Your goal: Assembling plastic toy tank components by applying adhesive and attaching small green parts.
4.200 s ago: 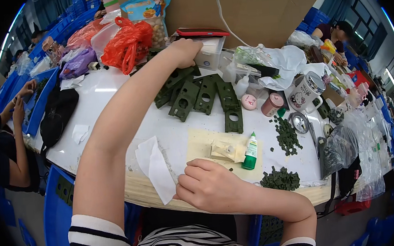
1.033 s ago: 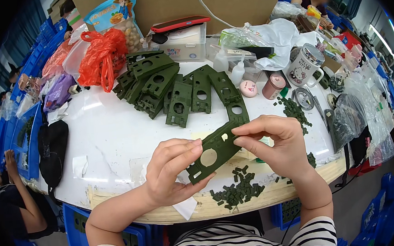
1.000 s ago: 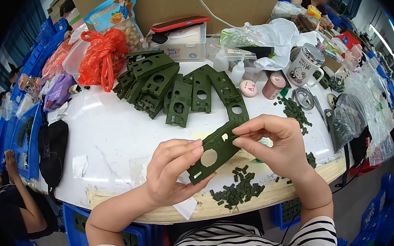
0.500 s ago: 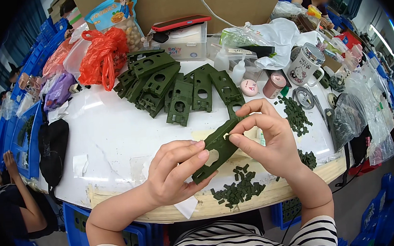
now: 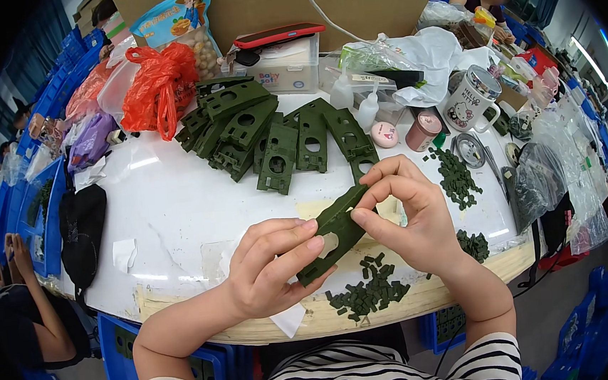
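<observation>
My left hand [image 5: 271,267] is closed round the near end of a dark green plastic model hull [image 5: 343,233], with the thumb and fingers on either side. The hull is tilted, its far end pointing up and right, and a large round hole shows near my left fingers. At the far end my right hand [image 5: 409,214] is closed on the hull, thumb and index finger pinched together at its edge. Whether a small piece is between those fingertips is hidden. Just below the hull, small dark green pieces [image 5: 369,288] lie heaped on the table's front edge.
More green hulls [image 5: 276,153] are piled at the far middle. Further small-piece heaps [image 5: 457,181] lie to the right, near a white mug [image 5: 470,102] and pink jar [image 5: 424,132]. Red bags [image 5: 160,87] and a black pouch [image 5: 82,232] are at the left. Co-workers sit at both sides.
My right fingertips have shifted very slightly at the hull's far end, and the hull has turned a little. At the far left, a co-worker's hands have moved.
</observation>
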Motion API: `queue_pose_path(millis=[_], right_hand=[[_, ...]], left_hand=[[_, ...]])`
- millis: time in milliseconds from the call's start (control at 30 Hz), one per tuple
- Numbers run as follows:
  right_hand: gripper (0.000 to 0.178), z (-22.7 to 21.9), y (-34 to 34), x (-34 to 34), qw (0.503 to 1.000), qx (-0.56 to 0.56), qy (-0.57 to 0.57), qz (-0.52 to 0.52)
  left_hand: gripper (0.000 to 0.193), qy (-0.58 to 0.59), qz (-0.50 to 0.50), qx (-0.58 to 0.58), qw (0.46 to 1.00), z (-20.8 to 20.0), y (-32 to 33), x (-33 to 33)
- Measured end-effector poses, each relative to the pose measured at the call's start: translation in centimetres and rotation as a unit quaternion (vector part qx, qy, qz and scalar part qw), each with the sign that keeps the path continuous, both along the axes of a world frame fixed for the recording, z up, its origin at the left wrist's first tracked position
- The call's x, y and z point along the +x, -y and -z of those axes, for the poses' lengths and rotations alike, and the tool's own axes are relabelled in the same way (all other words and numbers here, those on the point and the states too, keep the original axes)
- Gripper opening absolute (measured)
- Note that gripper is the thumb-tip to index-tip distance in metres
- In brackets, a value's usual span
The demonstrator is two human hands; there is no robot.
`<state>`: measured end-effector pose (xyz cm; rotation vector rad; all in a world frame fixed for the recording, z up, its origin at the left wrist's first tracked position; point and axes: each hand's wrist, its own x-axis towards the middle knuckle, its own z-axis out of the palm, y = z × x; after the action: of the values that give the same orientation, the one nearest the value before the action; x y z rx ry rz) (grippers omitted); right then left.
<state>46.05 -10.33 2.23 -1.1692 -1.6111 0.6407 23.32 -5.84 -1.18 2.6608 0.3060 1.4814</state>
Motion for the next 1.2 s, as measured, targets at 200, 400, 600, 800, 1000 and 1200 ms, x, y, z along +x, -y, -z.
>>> queue_pose_path(millis=[200,400,600,800,1000,1200], right_hand=[[0.01,-0.2,0.1,0.0,1.0,-0.002,0.008,-0.004],[0.009,-1.0,0.3,0.4,0.998,0.024,0.045,0.022],[0.007,-3.0,-0.6,5.7,0.982,-0.068,0.157,0.084],[0.01,-0.3,-2.6,9.9,0.899,-0.228,0.359,0.109],[0.025,-1.8,-1.0,9.0,0.891,-0.199,0.409,-0.018],[0.043,-1.1,-1.0,7.1,0.848,-0.265,0.45,-0.087]], left_hand=[[0.076,-0.002,0.004,0.0,1.0,0.0,0.0,-0.1],[0.078,-0.002,0.017,-0.011,1.0,0.0,-0.1,0.0],[0.069,0.052,0.006,-0.063,0.997,-0.1,-0.8,-0.1],[0.072,0.031,0.028,-0.084,0.996,0.0,-0.7,0.0],[0.074,0.035,0.032,-0.101,0.994,0.0,-0.8,-0.2],[0.074,0.063,0.031,-0.209,0.975,0.8,-1.3,-0.3]])
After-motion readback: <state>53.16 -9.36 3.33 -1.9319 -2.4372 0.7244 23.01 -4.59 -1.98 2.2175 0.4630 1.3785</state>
